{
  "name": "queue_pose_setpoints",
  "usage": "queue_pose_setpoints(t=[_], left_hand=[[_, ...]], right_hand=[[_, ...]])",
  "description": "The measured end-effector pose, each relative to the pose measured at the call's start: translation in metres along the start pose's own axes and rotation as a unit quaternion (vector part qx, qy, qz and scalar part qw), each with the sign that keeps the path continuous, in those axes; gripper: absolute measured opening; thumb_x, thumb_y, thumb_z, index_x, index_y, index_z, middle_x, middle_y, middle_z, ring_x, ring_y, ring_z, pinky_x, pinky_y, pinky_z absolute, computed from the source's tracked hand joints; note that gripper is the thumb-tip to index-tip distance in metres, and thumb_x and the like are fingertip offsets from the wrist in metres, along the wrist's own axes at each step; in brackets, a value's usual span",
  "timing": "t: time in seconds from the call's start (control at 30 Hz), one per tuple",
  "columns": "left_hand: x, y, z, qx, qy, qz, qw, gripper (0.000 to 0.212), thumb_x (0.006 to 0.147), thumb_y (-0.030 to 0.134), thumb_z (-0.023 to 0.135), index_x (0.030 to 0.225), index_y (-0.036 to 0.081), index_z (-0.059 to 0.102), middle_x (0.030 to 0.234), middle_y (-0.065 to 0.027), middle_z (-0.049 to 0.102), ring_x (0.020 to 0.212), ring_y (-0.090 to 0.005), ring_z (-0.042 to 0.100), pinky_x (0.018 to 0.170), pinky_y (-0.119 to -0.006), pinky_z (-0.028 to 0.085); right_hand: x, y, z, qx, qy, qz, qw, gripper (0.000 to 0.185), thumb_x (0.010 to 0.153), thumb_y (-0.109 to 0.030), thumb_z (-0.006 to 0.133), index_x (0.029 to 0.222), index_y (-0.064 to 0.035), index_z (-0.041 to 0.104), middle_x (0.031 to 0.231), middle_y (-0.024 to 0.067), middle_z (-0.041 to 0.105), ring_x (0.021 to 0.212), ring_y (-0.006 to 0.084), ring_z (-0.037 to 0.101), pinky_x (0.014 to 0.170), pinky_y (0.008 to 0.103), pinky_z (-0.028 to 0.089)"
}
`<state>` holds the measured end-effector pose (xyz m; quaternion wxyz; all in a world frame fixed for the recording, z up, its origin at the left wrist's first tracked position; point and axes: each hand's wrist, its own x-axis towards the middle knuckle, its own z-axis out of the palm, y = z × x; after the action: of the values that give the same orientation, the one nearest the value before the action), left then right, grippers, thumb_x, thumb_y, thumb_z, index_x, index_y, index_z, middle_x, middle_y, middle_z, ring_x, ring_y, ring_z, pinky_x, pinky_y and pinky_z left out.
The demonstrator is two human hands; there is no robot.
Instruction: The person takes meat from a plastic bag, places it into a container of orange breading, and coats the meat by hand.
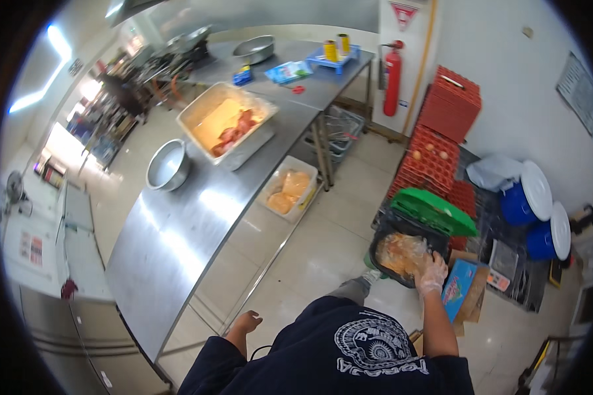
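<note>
My right hand (pixel 433 273), in a clear disposable glove, is at the right side of a bin (pixel 383 230) with a black liner and a raised green lid (pixel 435 211). It touches a crumpled clear plastic bag (pixel 400 252) in the bin's mouth, with orange-brown matter in or under it. Whether the fingers grip the bag is hard to see. Bare and holding nothing, my left hand (pixel 248 321) hangs beside the steel table (pixel 178 247), its thumb apart from the fingers.
On the table stand a steel bowl (pixel 168 165) and a deep pan (pixel 257 148) with reddish raw meat. A tub (pixel 289 217) with bagged orange contents sits below. Red egg trays (pixel 427 158), blue buckets (pixel 524 201), a scale (pixel 501 269) and a blue box (pixel 458 289) surround the bin. A fire extinguisher (pixel 392 81) hangs behind.
</note>
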<state>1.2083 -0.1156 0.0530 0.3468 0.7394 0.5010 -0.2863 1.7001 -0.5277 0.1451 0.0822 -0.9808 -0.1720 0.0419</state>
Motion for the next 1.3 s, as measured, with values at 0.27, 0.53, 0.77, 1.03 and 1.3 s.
queue_pose_setpoints(t=[0.27, 0.53, 0.77, 1.03, 1.3], left_hand=[[0.001, -0.005, 0.019, 0.038, -0.044, -0.003, 0.998, 0.055, 0.087, 0.045, 0.069, 0.128, 0.009, 0.065, 0.118, -0.0191, 0.070, 0.114, -0.0356, 0.064, 0.099, -0.043, 0.049], [0.079, 0.118, -0.071, -0.013, 0.045, 0.148, 0.988, 0.050, 0.087, 0.039, 0.069, 0.124, 0.006, 0.065, 0.109, -0.0174, 0.073, 0.105, -0.0346, 0.068, 0.092, -0.043, 0.052], [0.198, 0.237, -0.132, 0.022, 0.000, 0.178, 0.984, 0.041, 0.087, 0.034, 0.067, 0.116, 0.005, 0.069, 0.109, -0.0184, 0.072, 0.104, -0.0351, 0.067, 0.092, -0.044, 0.052], [0.438, 0.316, -0.140, 0.127, 0.125, 0.145, 0.973, 0.026, 0.092, 0.028, 0.056, 0.099, 0.007, 0.069, 0.102, -0.0194, 0.070, 0.099, -0.0379, 0.067, 0.089, -0.049, 0.053], [0.597, 0.342, -0.120, 0.179, 0.209, -0.014, 0.961, 0.022, 0.091, 0.026, 0.063, 0.105, 0.011, 0.070, 0.111, -0.0108, 0.068, 0.106, -0.0324, 0.063, 0.091, -0.047, 0.051]], right_hand=[[-0.025, -0.038, 0.002, 0.176, -0.016, -0.116, 0.977, 0.043, 0.075, -0.021, 0.076, 0.113, -0.0059, 0.064, 0.118, 0.0204, 0.058, 0.115, 0.0422, 0.055, 0.097, 0.0489, 0.046], [0.006, -0.063, -0.033, 0.306, 0.018, -0.065, 0.950, 0.036, 0.077, -0.009, 0.073, 0.112, -0.0052, 0.065, 0.114, 0.0187, 0.064, 0.101, 0.0379, 0.063, 0.084, 0.0437, 0.053], [0.046, -0.086, -0.023, 0.274, 0.024, 0.002, 0.962, 0.036, 0.078, -0.002, 0.072, 0.113, -0.0039, 0.064, 0.114, 0.0180, 0.064, 0.095, 0.0332, 0.065, 0.074, 0.0406, 0.055], [0.124, -0.166, 0.051, 0.322, -0.107, 0.142, 0.930, 0.037, 0.079, 0.003, 0.070, 0.115, -0.0046, 0.062, 0.115, 0.0173, 0.063, 0.093, 0.0278, 0.066, 0.070, 0.0365, 0.057], [0.190, -0.233, 0.159, 0.414, -0.170, 0.176, 0.877, 0.035, 0.081, -0.001, 0.072, 0.114, -0.0033, 0.062, 0.112, 0.0154, 0.064, 0.093, 0.0257, 0.065, 0.074, 0.0341, 0.056]])
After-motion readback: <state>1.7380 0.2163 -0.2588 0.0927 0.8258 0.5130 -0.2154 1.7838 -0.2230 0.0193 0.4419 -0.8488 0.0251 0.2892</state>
